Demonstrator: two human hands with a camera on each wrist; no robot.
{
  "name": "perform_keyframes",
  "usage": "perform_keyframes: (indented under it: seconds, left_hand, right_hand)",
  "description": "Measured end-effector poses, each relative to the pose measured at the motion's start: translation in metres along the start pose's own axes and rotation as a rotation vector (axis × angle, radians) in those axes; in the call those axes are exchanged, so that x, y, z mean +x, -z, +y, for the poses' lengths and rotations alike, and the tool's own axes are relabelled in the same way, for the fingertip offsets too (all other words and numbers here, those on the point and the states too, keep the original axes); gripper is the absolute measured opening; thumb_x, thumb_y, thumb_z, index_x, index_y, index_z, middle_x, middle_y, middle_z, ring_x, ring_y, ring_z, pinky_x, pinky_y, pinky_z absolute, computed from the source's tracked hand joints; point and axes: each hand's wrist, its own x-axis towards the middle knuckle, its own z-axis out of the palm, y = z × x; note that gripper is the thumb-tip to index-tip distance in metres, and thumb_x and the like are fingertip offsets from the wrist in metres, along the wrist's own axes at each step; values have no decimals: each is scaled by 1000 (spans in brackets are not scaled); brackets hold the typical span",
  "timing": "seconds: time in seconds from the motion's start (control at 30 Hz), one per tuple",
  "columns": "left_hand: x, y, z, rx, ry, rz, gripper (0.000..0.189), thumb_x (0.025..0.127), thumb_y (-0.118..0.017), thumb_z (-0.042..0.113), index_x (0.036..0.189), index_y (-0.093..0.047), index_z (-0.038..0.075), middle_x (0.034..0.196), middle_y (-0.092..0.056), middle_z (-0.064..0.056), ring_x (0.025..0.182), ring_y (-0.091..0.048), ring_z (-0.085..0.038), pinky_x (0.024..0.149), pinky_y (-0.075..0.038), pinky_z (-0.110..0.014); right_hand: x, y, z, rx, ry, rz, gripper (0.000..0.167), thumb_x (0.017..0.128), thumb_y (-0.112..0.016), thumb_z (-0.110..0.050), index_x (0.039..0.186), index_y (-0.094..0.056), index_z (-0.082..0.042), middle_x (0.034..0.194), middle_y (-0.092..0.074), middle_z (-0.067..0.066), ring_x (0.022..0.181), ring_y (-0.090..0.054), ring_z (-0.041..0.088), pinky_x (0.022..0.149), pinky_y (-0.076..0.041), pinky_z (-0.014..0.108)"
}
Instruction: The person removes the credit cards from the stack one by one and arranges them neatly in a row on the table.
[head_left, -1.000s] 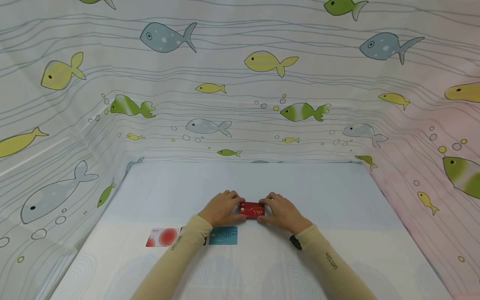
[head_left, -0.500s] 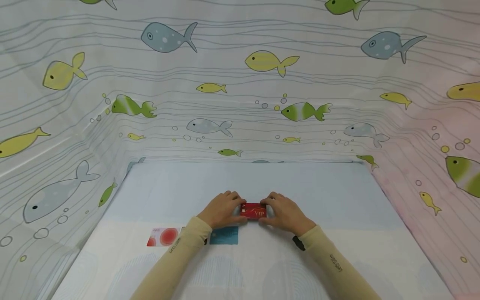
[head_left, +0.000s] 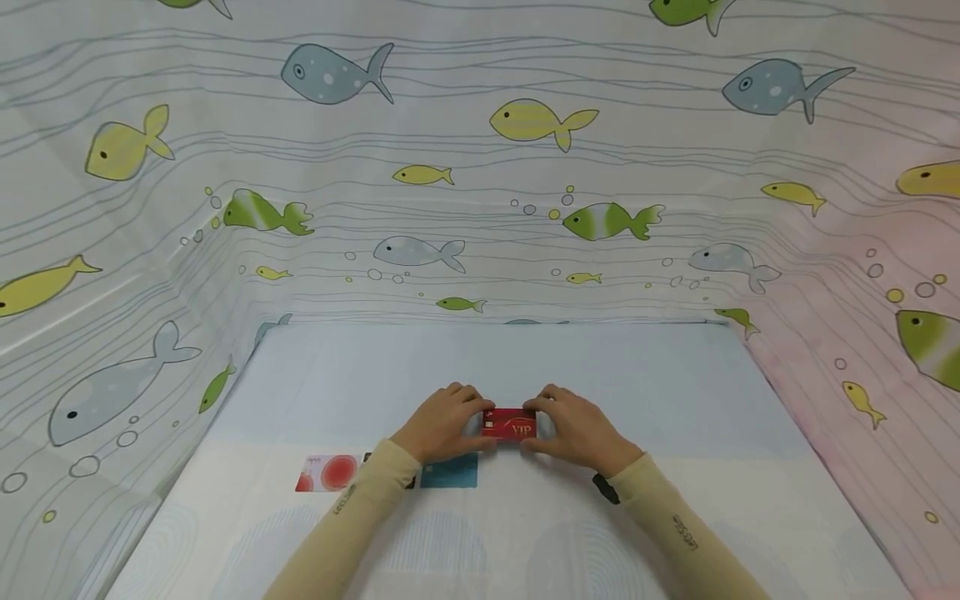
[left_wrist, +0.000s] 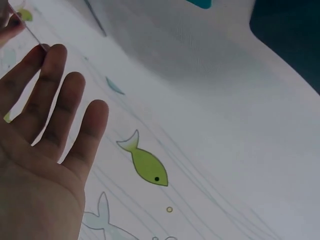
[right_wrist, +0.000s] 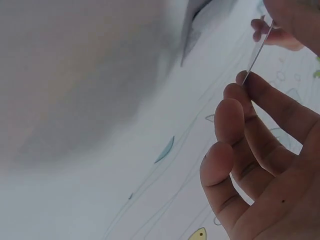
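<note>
Both hands hold a red VIP card (head_left: 510,424) by its short ends above the white table. My left hand (head_left: 444,423) pinches the left end between thumb and fingers. At the right end, my right hand (head_left: 583,427) pinches it the same way. The left wrist view shows the card edge-on as a thin line (left_wrist: 31,33) at the fingertips, and the left hand's (left_wrist: 47,135) other fingers extended. In the right wrist view the card (right_wrist: 258,53) is also edge-on, and the right hand's (right_wrist: 260,155) lower fingers are bent without touching it.
Nearer the body lie a pale card with red circles (head_left: 327,473), a dark card (head_left: 409,482) mostly hidden by the left forearm, and a teal card (head_left: 450,472). Fish-printed cloth (head_left: 420,208) surrounds the table (head_left: 637,383) at the back and sides.
The red card and both hands have shifted slightly right and lower in the head view. The card looks a little larger now. The right forearm has swung somewhat to the right.
</note>
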Motion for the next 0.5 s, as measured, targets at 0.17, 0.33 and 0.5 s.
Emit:
perform_keyframes:
  seconds: [0.17,0.33,0.5]
  left_hand:
    - [-3,4,1,-5,-28,60,59,85,-75,57,128,-68,17,115,-66,0,107,-58,-18,91,-53,-35]
    - [-6,7,5,-5,-26,85,59,84,-76,57,128,-67,19,116,-65,1,109,-57,-18,92,-53,-35]
    - [-10,8,9,-16,-38,126,57,83,-78,55,126,-68,19,115,-65,1,109,-57,-18,92,-53,-35]
  right_hand:
    - [-2,5,-2,-8,14,20,56,79,-85,-49,123,-71,-19,116,-62,-1,100,-62,15,85,-57,36]
    - [-6,9,-3,5,23,29,54,80,-84,-48,124,-70,-20,115,-62,-2,99,-62,14,84,-57,36]
    - [-9,10,-5,6,58,52,53,80,-85,-44,124,-70,-18,114,-62,-1,97,-61,14,81,-57,35]
